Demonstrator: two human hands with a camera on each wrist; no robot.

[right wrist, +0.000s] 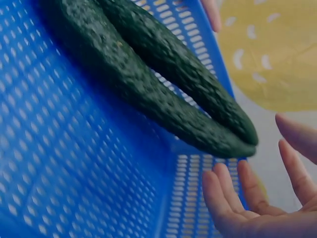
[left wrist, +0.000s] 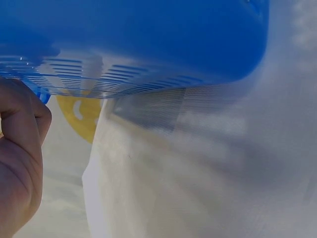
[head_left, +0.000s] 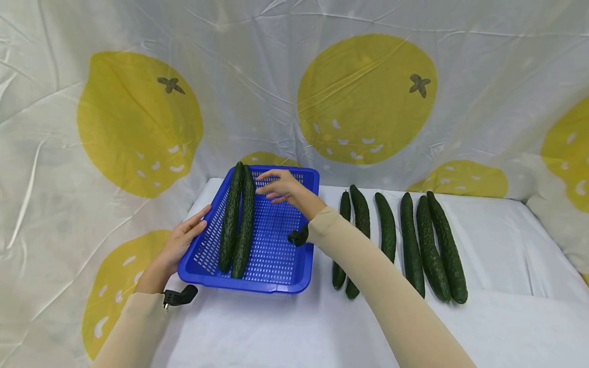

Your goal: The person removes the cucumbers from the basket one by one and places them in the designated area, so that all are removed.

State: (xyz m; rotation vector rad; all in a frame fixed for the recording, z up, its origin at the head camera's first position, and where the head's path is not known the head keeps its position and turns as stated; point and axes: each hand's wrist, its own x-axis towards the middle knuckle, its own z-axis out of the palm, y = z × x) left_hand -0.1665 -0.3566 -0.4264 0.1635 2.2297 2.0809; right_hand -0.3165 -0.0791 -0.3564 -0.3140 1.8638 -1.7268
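Observation:
A blue plastic basket with slotted walls stands at the left of the white table. Two long dark green cucumbers, the left one and the right one, lie side by side in it along its left part. My left hand grips the basket's left rim, and in the left wrist view the basket's underside shows above the tablecloth. Over the basket's far part is my right hand, fingers spread and holding nothing. The right wrist view shows its fingertips close to the cucumbers' far ends.
Several more cucumbers lie in a loose row on the white tablecloth, right of the basket. My right forearm crosses in front of some of them. A pale curtain with yellow lemon prints hangs behind the table.

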